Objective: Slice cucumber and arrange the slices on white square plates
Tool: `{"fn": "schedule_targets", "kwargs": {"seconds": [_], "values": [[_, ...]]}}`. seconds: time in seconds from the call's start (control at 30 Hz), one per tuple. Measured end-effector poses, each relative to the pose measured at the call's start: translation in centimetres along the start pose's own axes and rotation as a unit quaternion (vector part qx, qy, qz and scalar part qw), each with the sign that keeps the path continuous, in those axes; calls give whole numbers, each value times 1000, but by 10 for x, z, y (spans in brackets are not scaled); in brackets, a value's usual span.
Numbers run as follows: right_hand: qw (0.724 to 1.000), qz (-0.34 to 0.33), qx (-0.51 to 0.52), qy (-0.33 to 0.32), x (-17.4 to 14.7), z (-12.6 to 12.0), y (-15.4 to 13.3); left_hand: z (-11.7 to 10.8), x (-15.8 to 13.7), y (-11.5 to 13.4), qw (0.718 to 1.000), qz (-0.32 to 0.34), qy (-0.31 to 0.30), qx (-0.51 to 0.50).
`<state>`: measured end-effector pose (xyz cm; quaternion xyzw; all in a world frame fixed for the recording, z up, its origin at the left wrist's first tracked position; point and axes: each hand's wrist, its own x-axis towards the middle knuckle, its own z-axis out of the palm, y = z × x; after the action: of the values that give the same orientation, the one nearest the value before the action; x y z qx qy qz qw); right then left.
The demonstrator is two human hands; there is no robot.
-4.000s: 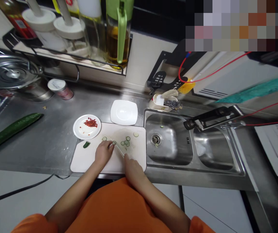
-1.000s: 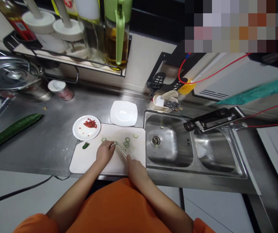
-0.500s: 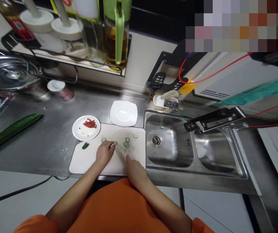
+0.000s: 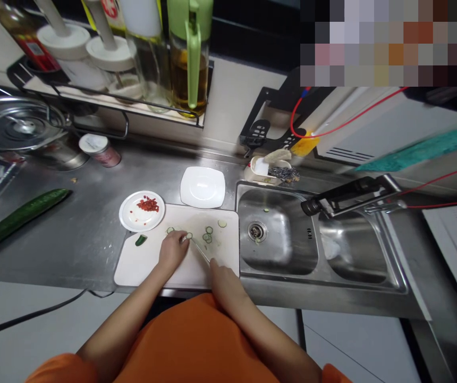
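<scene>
My left hand (image 4: pixel 173 248) rests on the white cutting board (image 4: pixel 136 268), its fingers closed on a small piece of cucumber (image 4: pixel 189 235). My right hand (image 4: pixel 223 276) is wrapped round a knife (image 4: pixel 202 251), whose thin blade slants up and left to the cucumber beside my left fingertips. The handle is hidden in my fist. Several thin cucumber slices (image 4: pixel 208 237) lie right of the blade, and a single slice (image 4: pixel 222 224) sits near the board's upper right corner. A dark green cucumber end (image 4: pixel 141 240) lies at the board's left.
Behind the board stand a round plate (image 4: pixel 125 215) with chopped red pieces and a square white plate (image 4: pixel 203 187). A whole cucumber (image 4: pixel 25 218) lies on the steel counter at left. The double sink (image 4: pixel 278 272) adjoins the board's right. A bottle rack (image 4: pixel 133 106) hangs above.
My right hand has drawn slightly right and down with the knife, its blade still by the cucumber. My left hand has hardly moved.
</scene>
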<state>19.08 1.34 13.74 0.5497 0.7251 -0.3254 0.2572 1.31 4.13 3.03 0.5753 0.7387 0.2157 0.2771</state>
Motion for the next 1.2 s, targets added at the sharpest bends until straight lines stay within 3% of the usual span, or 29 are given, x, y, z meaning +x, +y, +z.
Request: {"fn": "schedule_targets", "kwargs": {"seconds": [0.37,0.57,0.7,0.87,0.97,1.1,1.2], "values": [[1000,18,-14,-7,-8,3,11,-9,3,9,999,-29,-19,-6],[999,20,-3,-25,-8,-2,11,-35,8,-7,993,-116,17,-26],[1000,18,-7,-25,-8,-3,10,-44,14,-19,991,-130,37,3],[1000,12,-13,-17,-8,-3,10,-38,13,-24,993,-73,82,52],[1000,12,-15,-11,-9,-3,10,-33,12,-17,995,-16,90,27],[999,20,-25,-10,-10,-1,11,-22,21,4,996,84,-19,-33],[999,26,-28,-10,-10,2,13,-9,34,23,985,131,-115,-17]]}}
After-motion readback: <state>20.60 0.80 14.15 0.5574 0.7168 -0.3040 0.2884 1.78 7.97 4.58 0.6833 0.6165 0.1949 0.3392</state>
